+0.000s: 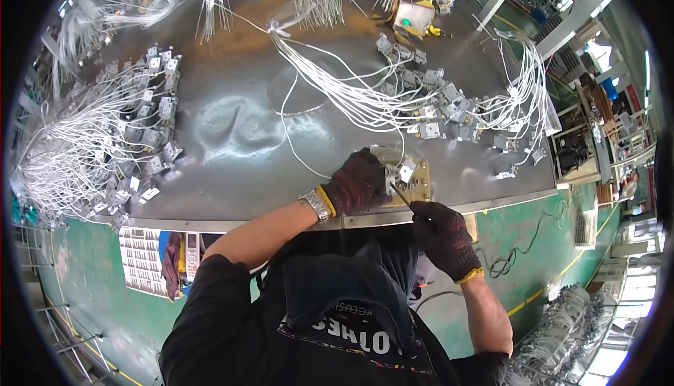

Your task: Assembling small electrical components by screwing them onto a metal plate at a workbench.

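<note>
At the table's near edge, a small silvery metal part (407, 170) with a white cable sits on a yellowish plate fixture (423, 188) with holes in it. My left hand (356, 182), in a dark knitted glove, is closed against the fixture's left side; its fingertips are partly hidden, so what they grip is not clear. A white cable runs in to that hand from the bundle behind. My right hand (446, 240), gloved alike, is closed around a thin dark rod-shaped tool (402, 195). The rod slants up and left, its tip close to the metal part.
Bundled white cables (330, 84) end in several metal parts (449, 101) beyond the fixture. A larger cable pile (84, 133) covers the table's left side. Farther back stands a yellow-and-white device (413, 17) with a green light. The metal table edge (505, 202) runs before me.
</note>
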Demonstrator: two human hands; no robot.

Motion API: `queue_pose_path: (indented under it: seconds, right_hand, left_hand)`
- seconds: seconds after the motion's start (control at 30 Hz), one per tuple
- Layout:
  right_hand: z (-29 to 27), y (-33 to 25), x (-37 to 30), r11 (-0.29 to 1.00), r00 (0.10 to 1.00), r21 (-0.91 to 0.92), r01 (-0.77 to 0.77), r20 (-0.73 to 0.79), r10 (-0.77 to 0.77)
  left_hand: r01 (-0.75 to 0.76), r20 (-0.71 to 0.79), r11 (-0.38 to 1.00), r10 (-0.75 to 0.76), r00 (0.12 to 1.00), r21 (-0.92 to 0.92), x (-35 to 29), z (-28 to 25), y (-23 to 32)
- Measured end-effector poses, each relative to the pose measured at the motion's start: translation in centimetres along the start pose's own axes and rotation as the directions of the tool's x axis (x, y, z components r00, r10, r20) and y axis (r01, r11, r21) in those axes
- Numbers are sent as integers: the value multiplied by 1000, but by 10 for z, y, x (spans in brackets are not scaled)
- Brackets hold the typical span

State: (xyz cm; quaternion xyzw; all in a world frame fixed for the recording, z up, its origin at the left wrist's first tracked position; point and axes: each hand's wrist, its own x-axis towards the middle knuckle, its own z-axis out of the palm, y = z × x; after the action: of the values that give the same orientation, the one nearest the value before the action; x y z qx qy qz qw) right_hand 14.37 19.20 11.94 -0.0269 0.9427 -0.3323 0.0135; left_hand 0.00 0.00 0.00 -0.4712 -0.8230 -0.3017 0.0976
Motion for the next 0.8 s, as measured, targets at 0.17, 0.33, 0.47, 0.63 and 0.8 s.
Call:
queue_pose_path:
  seconds: [0.17,0.33,0.47,0.63,0.8]
  right_hand:
    - [3,-3,5,998,998,-13,55,-31,-56]
    - [-2,5,-4,980,991,147,-132,47,126]
    - [0,6,-2,1000,1000,26,7,-25,-7]
    - [-9,4,7,998,999,68,3,38,-6]
    - [-1,10,5,999,1000,35,11,-1,-11]
  left_hand:
    - [197,423,978,-205,883,64,8,-11,2]
    - [10,30,996,-7,1000,-94,-2,-1,8]
    - [102,232,993,-85,969,-62,-1,2,8]
    - [-5,-27,1000,5,1000,-10,0,6,-1]
    - [82,165,996,-86,983,34,2,-5,5]
